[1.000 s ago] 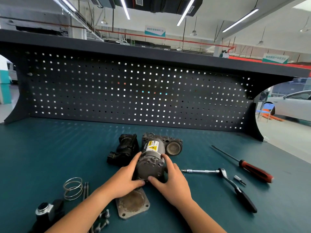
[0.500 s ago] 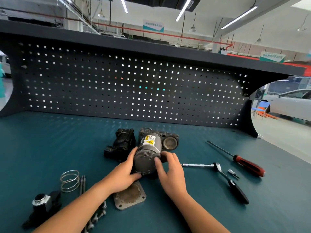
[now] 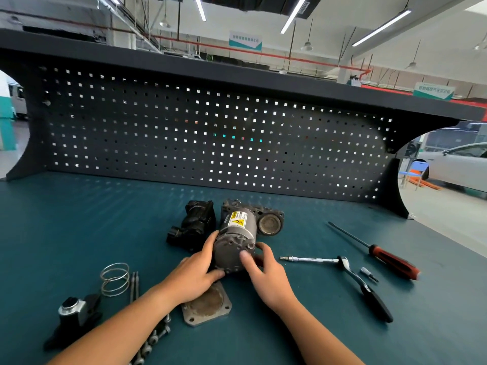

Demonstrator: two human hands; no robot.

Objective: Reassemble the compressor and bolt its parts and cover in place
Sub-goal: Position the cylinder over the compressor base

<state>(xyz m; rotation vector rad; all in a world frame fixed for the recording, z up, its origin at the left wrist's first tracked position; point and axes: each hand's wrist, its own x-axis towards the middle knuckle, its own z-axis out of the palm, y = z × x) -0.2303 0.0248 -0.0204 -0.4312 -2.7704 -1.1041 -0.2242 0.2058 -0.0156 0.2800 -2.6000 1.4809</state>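
Left hand (image 3: 193,279) and right hand (image 3: 266,275) are clasping the compressor (image 3: 238,229) on the bench (image 3: 79,233), fingers curling round its near end. Early going, I'd judge: cover plate (image 3: 208,308) and bolts (image 3: 155,338) are lying loose.

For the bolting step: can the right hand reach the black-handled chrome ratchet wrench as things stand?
Probably yes: the black-handled chrome ratchet wrench lies beside the right hand with bare teal bench between, once it releases the grey cylindrical compressor.
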